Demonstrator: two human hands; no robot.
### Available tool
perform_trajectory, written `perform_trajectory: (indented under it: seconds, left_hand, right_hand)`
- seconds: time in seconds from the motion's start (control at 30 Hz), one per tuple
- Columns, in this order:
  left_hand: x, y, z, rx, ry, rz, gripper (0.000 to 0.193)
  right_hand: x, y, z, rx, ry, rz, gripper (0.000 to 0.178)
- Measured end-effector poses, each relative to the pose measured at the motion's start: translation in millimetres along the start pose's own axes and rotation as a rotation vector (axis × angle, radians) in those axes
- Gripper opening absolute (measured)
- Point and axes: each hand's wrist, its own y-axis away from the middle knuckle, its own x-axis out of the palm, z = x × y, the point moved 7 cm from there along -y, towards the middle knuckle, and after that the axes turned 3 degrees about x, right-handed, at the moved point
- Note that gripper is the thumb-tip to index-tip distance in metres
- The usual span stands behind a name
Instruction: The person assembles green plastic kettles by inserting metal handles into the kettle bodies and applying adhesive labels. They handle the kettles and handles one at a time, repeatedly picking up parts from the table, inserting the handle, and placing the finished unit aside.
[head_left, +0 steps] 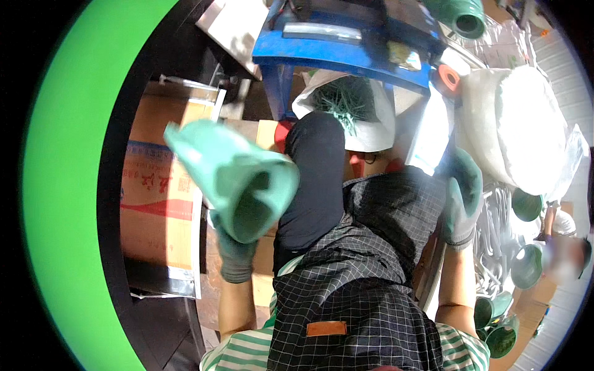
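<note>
My left hand, in a dark grey-green glove, grips a hollow pale-green plastic piece from below. This piece has a wide round mouth turned toward me and a slanting, spout-like far end; motion blurs it slightly. At the right, my right hand wears a grey and green glove and is raised beside my knee. Its fingers look stretched and loosely curved, with nothing visible in them. Just beyond it is a bright white sheet or bag edge; I cannot tell whether they touch.
Ahead stands a blue table. Under it, a white sack holds green plastic scraps. A printed cardboard box is at left, a bulging white sack at right. Several green plastic vessels lie at right near another person.
</note>
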Motion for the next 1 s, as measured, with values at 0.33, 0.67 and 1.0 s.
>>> perform_trajectory:
  seconds: [0.33, 0.67, 1.0]
  left_hand:
    - [202, -5, 89, 1.633, -1.822, 0.539, 0.106]
    - [263, 32, 84, 1.029, -1.327, 1.085, 0.118]
    - [274, 53, 90, 1.204, -1.559, 1.441, 0.045]
  right_hand:
    - [-110, -2, 11, -0.068, -0.756, -0.229, 0.107]
    - [18, 30, -24, -0.200, 0.061, 0.223, 0.088]
    - [59, 51, -28, -0.286, 0.287, 0.165, 0.084]
